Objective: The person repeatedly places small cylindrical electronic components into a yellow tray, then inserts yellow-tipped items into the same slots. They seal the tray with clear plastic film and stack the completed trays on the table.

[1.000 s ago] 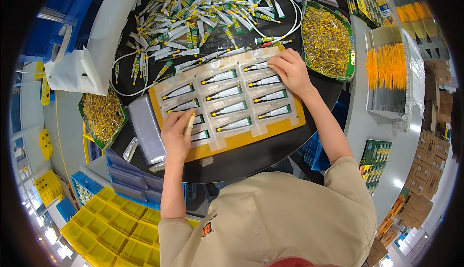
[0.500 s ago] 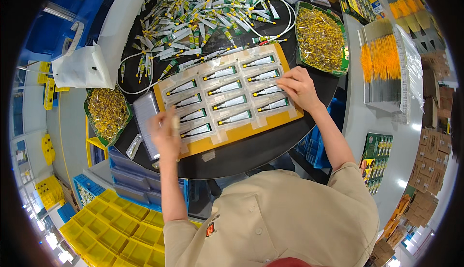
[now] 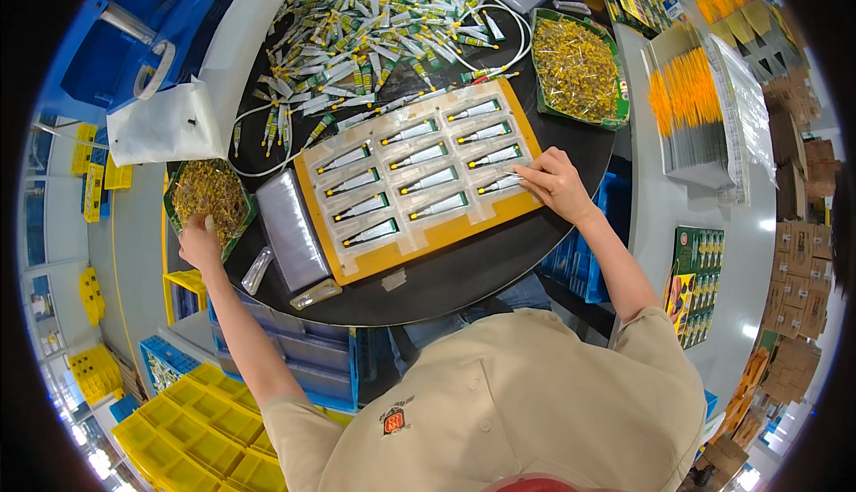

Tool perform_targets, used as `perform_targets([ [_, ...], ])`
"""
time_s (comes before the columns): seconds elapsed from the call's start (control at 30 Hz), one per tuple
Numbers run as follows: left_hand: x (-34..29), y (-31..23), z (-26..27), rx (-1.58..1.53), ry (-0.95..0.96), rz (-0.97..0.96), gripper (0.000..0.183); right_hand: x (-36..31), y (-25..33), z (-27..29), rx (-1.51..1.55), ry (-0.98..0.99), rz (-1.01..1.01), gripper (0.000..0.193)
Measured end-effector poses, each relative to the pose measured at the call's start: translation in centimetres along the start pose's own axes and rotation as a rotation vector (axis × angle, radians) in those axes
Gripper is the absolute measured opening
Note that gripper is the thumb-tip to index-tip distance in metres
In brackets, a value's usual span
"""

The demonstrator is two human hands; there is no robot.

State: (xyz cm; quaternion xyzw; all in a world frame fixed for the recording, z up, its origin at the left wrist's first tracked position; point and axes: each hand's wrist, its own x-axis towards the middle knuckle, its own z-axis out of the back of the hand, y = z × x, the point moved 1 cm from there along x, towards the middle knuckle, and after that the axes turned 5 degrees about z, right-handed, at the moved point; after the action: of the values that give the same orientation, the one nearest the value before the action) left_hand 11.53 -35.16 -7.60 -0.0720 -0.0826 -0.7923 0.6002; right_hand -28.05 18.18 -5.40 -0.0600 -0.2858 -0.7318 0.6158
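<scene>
The silver metal tube with a yellow tip [image 3: 499, 182] lies nearest in the right column of the yellow rectangular board with clear plastic slots [image 3: 428, 242], just left of the right hand [image 3: 559, 187], whose fingertips are narrowly spaced at its right end; grip cannot be confirmed. The left hand [image 3: 201, 242], contents not discernible, reaches into the left green open tray [image 3: 239, 232] of small yellow-and-clear pieces [image 3: 209, 191]. The right green open tray [image 3: 621, 104] contains similar pieces [image 3: 575, 69].

12 tubes [image 3: 432, 179] on board [image 3: 406, 251], tube heap [image 3: 374, 39] behind
</scene>
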Motion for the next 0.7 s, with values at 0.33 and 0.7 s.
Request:
perform_targets([
  [0.33, -0.7, 0.2, 0.2, -0.008, -0.005, -0.015, 0.023, 7.8, 3.5, -7.3, 0.079, -0.040, 0.192, 0.026],
  [0.7, -0.4, 1.5, 3.6, -0.094, -0.040, 0.058, 0.030, 6.0, 5.2, -7.2, 0.174, 0.004, 0.230, 0.024],
])
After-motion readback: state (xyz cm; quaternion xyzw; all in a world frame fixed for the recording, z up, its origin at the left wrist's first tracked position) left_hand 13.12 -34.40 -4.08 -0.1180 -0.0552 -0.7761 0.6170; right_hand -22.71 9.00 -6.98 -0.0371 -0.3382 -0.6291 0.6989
